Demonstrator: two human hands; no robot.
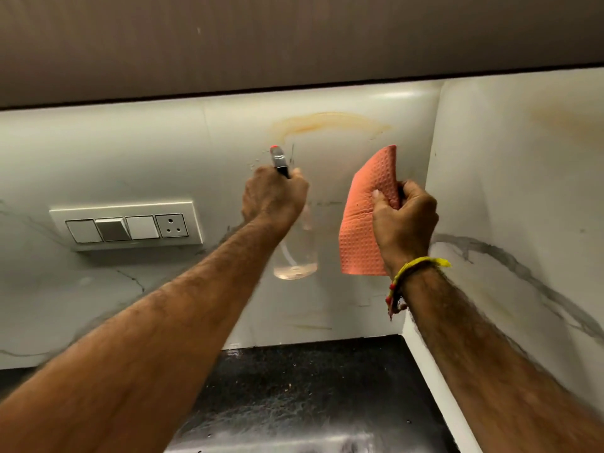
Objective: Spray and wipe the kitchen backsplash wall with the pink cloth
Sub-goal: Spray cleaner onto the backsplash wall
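Left hand [274, 197] grips spray bottle [295, 253]; right hand [403, 220] holds pink cloth [366, 210] near backsplash [130, 152].

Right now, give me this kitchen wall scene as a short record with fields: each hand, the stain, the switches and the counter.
left hand: left hand grips the clear spray bottle, nozzle aimed at the wall
right hand: right hand pinches the pink cloth, held up off the wall
stain: orange stain arcs across the backsplash above both hands
droplets: a few on the wall by the nozzle
switches: switch panel left of the bottle
counter: dark counter below
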